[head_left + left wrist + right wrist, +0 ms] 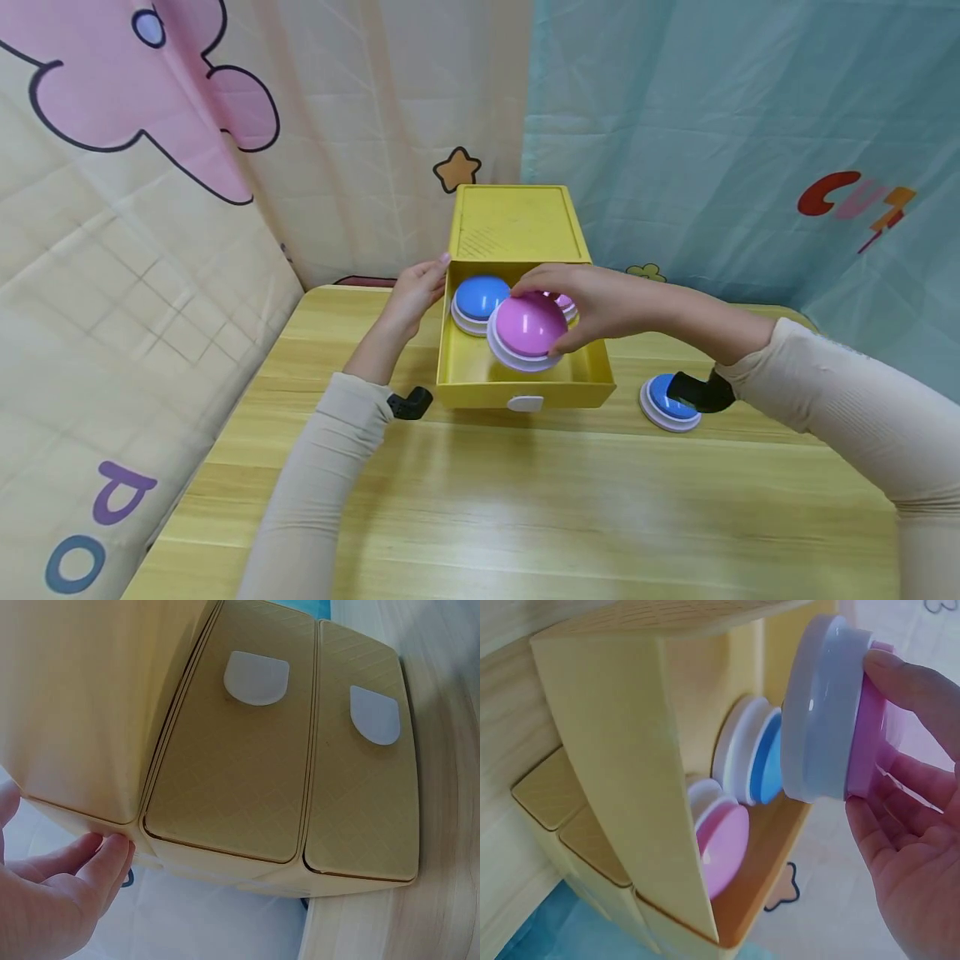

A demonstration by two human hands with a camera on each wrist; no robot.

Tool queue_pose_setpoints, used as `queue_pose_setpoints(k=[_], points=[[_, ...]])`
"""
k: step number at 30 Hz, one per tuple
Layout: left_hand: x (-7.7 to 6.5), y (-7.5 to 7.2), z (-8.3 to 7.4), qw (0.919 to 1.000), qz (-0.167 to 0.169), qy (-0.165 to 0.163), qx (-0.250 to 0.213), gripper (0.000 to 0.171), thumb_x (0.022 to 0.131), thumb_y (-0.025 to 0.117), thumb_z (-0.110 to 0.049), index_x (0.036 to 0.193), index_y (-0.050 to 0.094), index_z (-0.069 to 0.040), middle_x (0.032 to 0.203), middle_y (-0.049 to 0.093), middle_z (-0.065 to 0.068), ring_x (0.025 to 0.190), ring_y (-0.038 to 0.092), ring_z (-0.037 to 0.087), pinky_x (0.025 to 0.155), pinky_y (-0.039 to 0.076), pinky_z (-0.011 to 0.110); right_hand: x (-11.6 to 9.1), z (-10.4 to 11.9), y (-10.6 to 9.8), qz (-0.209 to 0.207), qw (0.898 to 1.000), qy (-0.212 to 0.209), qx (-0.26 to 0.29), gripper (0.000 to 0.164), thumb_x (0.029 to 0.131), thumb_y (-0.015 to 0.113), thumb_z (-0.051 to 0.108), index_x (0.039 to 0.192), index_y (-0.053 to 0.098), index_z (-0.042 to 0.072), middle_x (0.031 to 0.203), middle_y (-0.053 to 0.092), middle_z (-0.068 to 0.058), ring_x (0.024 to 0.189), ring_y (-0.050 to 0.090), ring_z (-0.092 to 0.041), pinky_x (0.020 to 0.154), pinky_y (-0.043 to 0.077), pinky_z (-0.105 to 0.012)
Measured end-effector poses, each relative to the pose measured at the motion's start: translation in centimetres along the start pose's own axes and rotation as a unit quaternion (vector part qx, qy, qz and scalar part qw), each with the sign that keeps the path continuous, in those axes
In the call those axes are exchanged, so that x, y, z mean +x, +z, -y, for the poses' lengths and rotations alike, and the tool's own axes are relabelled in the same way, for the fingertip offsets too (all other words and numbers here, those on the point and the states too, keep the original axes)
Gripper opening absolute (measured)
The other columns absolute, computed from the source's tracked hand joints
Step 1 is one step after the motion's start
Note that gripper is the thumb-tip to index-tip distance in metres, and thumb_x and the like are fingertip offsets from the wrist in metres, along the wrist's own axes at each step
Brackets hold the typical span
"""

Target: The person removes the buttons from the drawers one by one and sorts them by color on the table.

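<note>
A yellow drawer unit (521, 221) has its top drawer (525, 396) pulled out. Above this drawer, my right hand (603, 302) grips a pink domed push button (531, 327) with a white base, thumb and fingers around its dome and rim. Inside the drawer sit a blue domed button (482, 297) and another pink button (726, 844), largely hidden in the head view behind my right hand. My left hand (415, 292) rests with extended fingers against the unit's left side, near the drawer's back corner. In the left wrist view, its fingertips touch the yellow side wall.
To the right of the unit, another blue button (670, 402) stands on the wooden table (480, 508), partly covered by the black wrist mount (702, 392). Two closed drawers with white handles (256, 678) lie below the pulled-out one. Printed curtains (375, 150) hang behind.
</note>
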State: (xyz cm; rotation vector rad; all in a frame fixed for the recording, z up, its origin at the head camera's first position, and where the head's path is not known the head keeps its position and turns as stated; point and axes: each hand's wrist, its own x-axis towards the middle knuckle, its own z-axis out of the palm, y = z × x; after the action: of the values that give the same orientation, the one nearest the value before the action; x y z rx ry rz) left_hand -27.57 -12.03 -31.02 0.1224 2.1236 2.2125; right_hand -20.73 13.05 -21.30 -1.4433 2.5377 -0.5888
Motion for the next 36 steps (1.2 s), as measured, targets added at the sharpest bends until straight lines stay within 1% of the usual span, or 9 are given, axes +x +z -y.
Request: queue_pose_setpoints(k=[3,7,11,16,20,24,28,32,36], points=[[0.0,0.0,0.0,1.0,0.0,-0.001,0.001,0.056,0.092,0.05,-0.034,0.13,0.041,0.006,0.136,0.038,0.015,0.121,0.04,0.025,0.099,0.034,0.032,-1.7,-0.2,-0.5,-0.014,1.0,0.012,0.0,0.066,0.068,0.079,0.018,0.126,0.048,0.007,0.125,0.047,-0.005,0.109,0.043,-0.019,0.082,0.046,-0.034],[0.1,-0.1,0.1,1.0,0.003,0.0,-0.001,0.056,0.092,0.05,-0.034,0.129,0.041,0.007,0.136,0.038,0.015,0.122,0.039,0.026,0.099,0.034,0.033,-4.2,-0.7,-0.9,-0.039,0.999,0.011,-0.001,0.064,0.071,0.078,0.023,0.126,0.048,0.007,0.123,0.047,-0.006,0.108,0.044,-0.02,0.081,0.047,-0.035],[0.2,-0.1,0.1,1.0,0.002,0.002,-0.003,0.055,0.092,0.05,-0.034,0.128,0.042,0.007,0.135,0.039,0.015,0.121,0.04,0.025,0.1,0.033,0.033,-6.9,-1.0,-0.9,-0.073,0.997,0.007,-0.015,0.063,0.07,0.078,0.027,0.124,0.05,0.009,0.12,0.048,-0.003,0.106,0.044,-0.016,0.079,0.047,-0.029],[0.2,-0.1,0.1,1.0,0.002,0.004,0.002,0.055,0.092,0.05,-0.035,0.128,0.043,0.007,0.134,0.041,0.015,0.12,0.042,0.024,0.099,0.034,0.033,-10.4,-1.4,-0.1,-0.119,0.992,0.023,-0.029,0.068,0.064,0.083,0.021,0.123,0.051,0.009,0.12,0.048,-0.001,0.105,0.043,-0.01,0.078,0.044,-0.018],[0.2,-0.1,0.2,1.0,0.003,0.006,0.005,0.056,0.091,0.05,-0.036,0.127,0.044,0.007,0.133,0.041,0.015,0.119,0.043,0.024,0.099,0.035,0.033,-13.1,-2.0,1.2,-0.148,0.987,0.044,-0.039,0.072,0.061,0.084,0.016,0.124,0.051,0.01,0.12,0.048,0.002,0.103,0.043,-0.004,0.078,0.042,-0.013],[0.2,-0.1,0.2,1.0,0.0,0.006,0.008,0.056,0.091,0.05,-0.037,0.127,0.045,0.006,0.132,0.042,0.014,0.119,0.043,0.023,0.098,0.035,0.033,-15.7,-3.0,3.0,-0.17,0.982,0.07,-0.04,0.075,0.057,0.086,0.012,0.124,0.051,0.008,0.119,0.048,0.003,0.101,0.044,-0.001,0.079,0.039,-0.009],[0.2,-0.1,0.2,1.0,-0.001,0.005,0.007,0.057,0.091,0.05,-0.037,0.128,0.044,0.006,0.133,0.041,0.015,0.119,0.042,0.024,0.099,0.034,0.034,-17.9,-4.2,5.2,-0.186,0.977,0.103,-0.02,0.076,0.057,0.085,0.011,0.124,0.05,0.007,0.119,0.048,0.004,0.099,0.044,0.0,0.076,0.04,-0.009],[0.3,-0.1,0.2,1.0,-0.001,0.004,0.004,0.057,0.091,0.051,-0.036,0.128,0.044,0.006,0.134,0.041,0.015,0.12,0.041,0.025,0.099,0.034,0.034,-19.7,-5.2,7.5,-0.197,0.971,0.133,0.002,0.075,0.059,0.084,0.011,0.125,0.05,0.006,0.121,0.046,0.003,0.099,0.043,0.001,0.074,0.042,-0.01],[0.2,-0.1,0.2,1.0,-0.001,0.005,0.003,0.056,0.091,0.051,-0.036,0.128,0.044,0.006,0.134,0.041,0.015,0.12,0.041,0.025,0.099,0.034,0.034,-21.2,-6.0,9.8,-0.205,0.964,0.165,0.013,0.073,0.06,0.084,0.012,0.125,0.051,0.006,0.119,0.046,0.009,0.095,0.044,0.002,0.071,0.044,-0.012]])
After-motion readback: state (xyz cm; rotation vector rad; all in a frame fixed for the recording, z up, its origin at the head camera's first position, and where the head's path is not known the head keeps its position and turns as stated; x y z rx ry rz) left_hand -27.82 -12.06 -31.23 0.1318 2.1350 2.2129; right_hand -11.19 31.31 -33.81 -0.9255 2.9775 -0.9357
